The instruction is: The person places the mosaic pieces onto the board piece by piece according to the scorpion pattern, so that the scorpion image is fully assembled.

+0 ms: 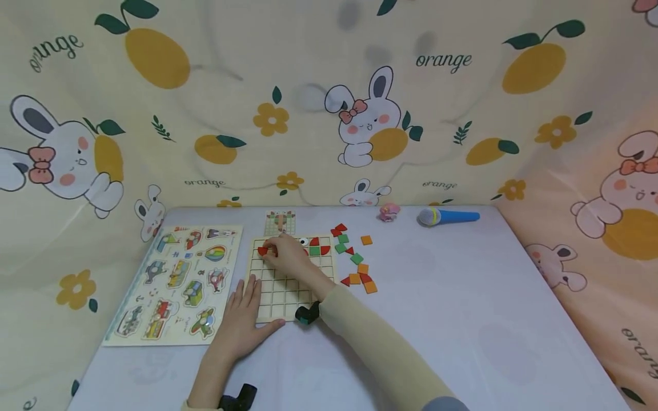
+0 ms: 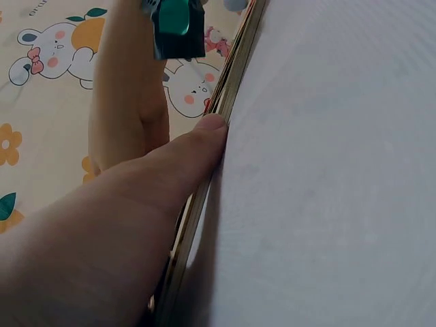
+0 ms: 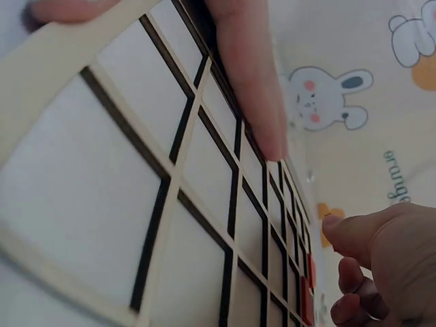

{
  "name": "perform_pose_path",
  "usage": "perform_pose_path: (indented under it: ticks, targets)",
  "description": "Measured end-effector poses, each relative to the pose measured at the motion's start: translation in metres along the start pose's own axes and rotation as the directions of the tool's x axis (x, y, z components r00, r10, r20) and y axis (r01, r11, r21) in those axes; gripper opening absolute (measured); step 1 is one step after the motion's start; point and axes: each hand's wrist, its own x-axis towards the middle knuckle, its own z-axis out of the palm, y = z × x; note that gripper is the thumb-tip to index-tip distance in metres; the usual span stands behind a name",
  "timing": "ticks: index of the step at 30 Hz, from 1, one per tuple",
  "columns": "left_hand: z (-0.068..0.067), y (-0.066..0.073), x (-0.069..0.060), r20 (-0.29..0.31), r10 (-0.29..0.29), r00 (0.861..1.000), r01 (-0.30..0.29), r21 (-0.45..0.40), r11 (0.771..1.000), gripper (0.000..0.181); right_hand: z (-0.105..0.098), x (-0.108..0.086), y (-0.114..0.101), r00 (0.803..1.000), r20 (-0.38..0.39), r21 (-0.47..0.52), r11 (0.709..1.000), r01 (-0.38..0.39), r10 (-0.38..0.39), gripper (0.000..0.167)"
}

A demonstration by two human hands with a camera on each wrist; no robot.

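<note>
A wooden grid board (image 1: 277, 313) lies on the table, with red, green and eye-patterned pieces in its upper cells. My right hand (image 1: 290, 257) reaches over the board's upper left part, fingers bent. Its thumb and fingertips pinch a red curved-edge piece (image 1: 262, 251) at the left column; the fingers partly hide the contact. In the right wrist view, the right hand (image 3: 402, 262) is near red pieces (image 3: 307, 300) by the grid. My left hand (image 1: 241, 319) rests along the board's lower left corner, fingers straight. Its thumb (image 2: 191, 153) touches the board's near edge.
Loose red, green and orange pieces (image 1: 356, 258) are scattered right of the board. A small pattern card (image 1: 271, 225) lies behind it. On the left is a large picture board (image 1: 205, 297). A pink figurine (image 1: 389, 212) and blue toy microphone (image 1: 457, 217) stand at the back.
</note>
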Motion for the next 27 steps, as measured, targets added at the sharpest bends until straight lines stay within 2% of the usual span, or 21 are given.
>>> perform_pose_path:
  ticks: [9,19,27]
  targets:
    - [0.000,0.001,0.002,0.009,0.010,1.000,-0.010,0.017,1.000,0.116,0.010,0.005,-0.002,0.999,0.000,-0.019,0.999,-0.037,0.037,0.027]
    - [-0.002,0.001,0.000,0.011,-0.003,1.000,0.003,0.020,1.000,0.115,0.017,0.009,-0.001,0.997,-0.010,0.072,0.995,-0.072,0.073,0.028]
    - [-0.003,0.001,0.000,0.007,-0.007,1.000,0.007,0.027,1.000,0.116,0.017,0.012,-0.006,0.996,0.005,0.041,0.996,-0.084,0.084,0.026]
